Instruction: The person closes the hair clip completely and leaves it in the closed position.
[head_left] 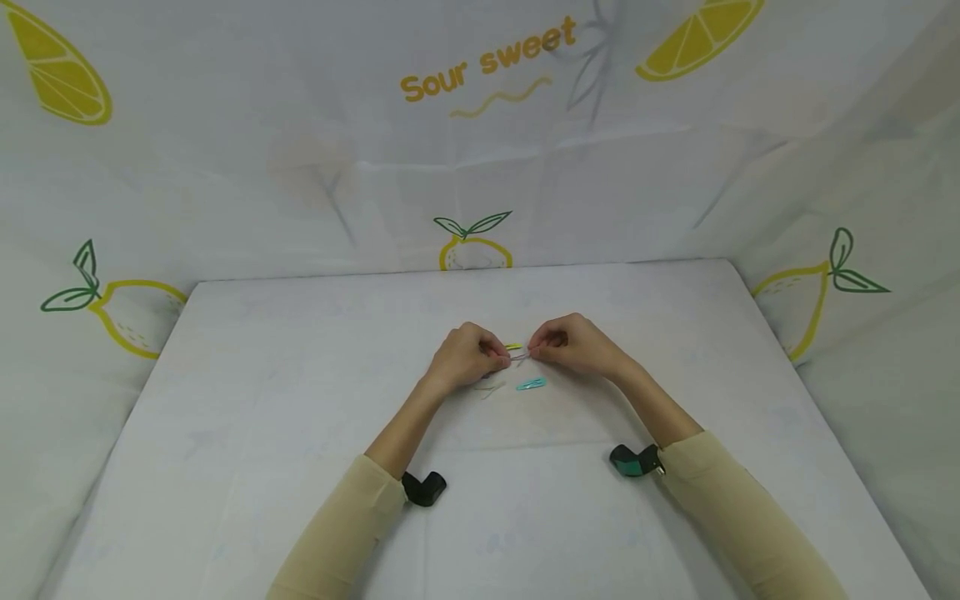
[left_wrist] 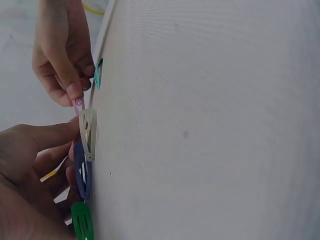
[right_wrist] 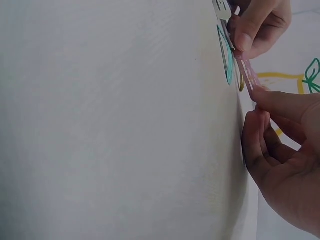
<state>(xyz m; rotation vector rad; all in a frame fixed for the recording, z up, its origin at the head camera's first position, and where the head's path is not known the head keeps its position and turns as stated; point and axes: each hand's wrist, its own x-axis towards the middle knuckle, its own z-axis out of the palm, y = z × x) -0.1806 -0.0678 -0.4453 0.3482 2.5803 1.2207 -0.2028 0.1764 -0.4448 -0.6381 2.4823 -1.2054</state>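
Note:
A pink snap hair clip (right_wrist: 248, 75) is stretched between my two hands above the table. My left hand (head_left: 467, 354) pinches one end of it between thumb and finger. The other end is pinched by my right hand (head_left: 576, 343). Just in front of the hands lies a teal hair clip (head_left: 531, 383), and behind the pink one shows a yellow hair clip (head_left: 513, 346). Beside my left hand, the left wrist view shows a cream hair clip (left_wrist: 87, 130), a blue hair clip (left_wrist: 82, 170) and a green hair clip (left_wrist: 82, 220) in a row.
A white cloth covers the table (head_left: 300, 375), whose far edge meets a hanging curtain (head_left: 225, 183) printed with lemons. Black wrist devices hang at both sleeve cuffs, one by the left cuff (head_left: 424, 489) and one by the right cuff (head_left: 633, 461).

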